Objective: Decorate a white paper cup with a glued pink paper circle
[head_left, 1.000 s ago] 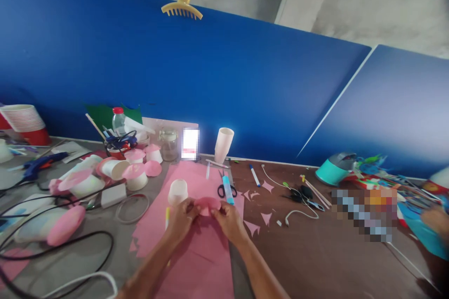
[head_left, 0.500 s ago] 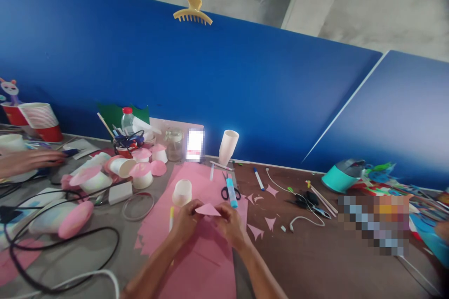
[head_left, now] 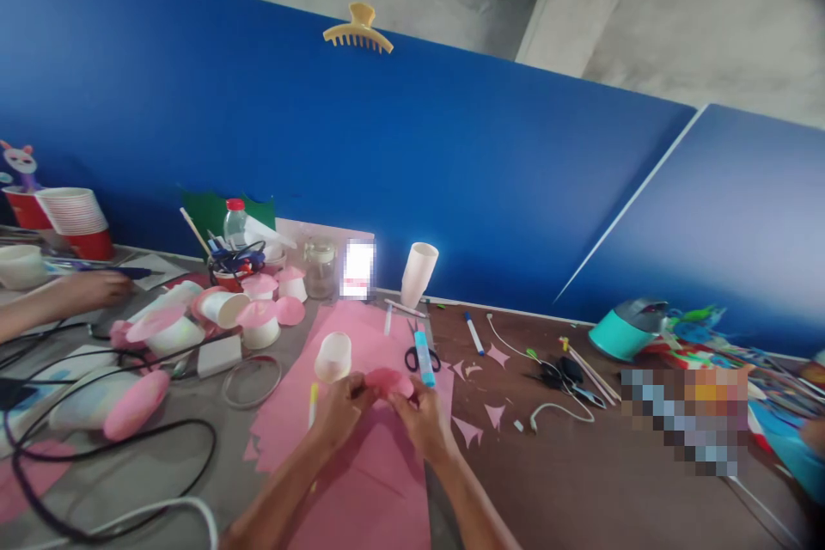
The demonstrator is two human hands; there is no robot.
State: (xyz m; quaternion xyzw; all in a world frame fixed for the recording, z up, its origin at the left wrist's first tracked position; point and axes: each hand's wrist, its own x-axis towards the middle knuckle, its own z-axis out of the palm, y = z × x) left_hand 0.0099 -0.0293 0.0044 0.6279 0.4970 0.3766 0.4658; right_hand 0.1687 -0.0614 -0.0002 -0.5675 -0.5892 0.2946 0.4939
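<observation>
While the left hand [head_left: 340,407] and right hand [head_left: 423,424] pinch a rounded paper piece [head_left: 389,381] above pink sheets [head_left: 367,503] on the bench [head_left: 547,485], a white cup [head_left: 333,357] sits just beyond.

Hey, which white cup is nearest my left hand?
The white cup on the pink paper, just beyond your left hand; the pink-topped white cups and all others are farther off.
</observation>
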